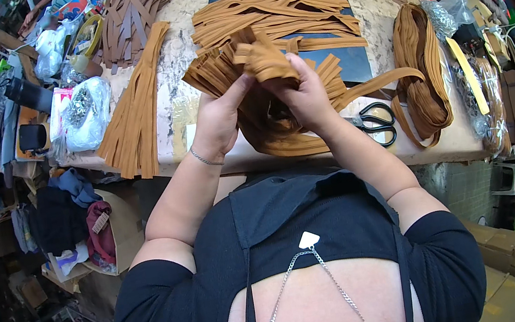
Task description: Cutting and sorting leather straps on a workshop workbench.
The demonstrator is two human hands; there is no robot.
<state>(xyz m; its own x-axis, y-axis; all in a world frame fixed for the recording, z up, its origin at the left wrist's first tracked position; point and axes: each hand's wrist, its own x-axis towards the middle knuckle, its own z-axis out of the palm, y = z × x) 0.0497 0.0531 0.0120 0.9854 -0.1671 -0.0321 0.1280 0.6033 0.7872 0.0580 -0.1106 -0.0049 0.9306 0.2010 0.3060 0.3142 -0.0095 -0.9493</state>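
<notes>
Above the table's near edge, my left hand (218, 118) is closed on a thick bunch of tan strips (210, 74) that look like zipper tape. The ends fan out past its thumb. My right hand (306, 94) grips a folded bundle of the same strips (269, 61), close beside the left thumb. Lengths of strip hang in a loop below both hands. Beyond them, a pile of tan strips (274, 13) lies on a dark blue board (350, 64). Scissors with black handles (378, 124) rest right of my right wrist. My palms and some fingertips are hidden.
A large coil of tan tape (422, 74) stands at the right, one length running toward my hands. Left, more tan strips (140, 109) lie fanned over the table edge. Brown strips (134, 19) are at the back. A plastic bag (88, 113) and a black bottle (28, 95) stand far left.
</notes>
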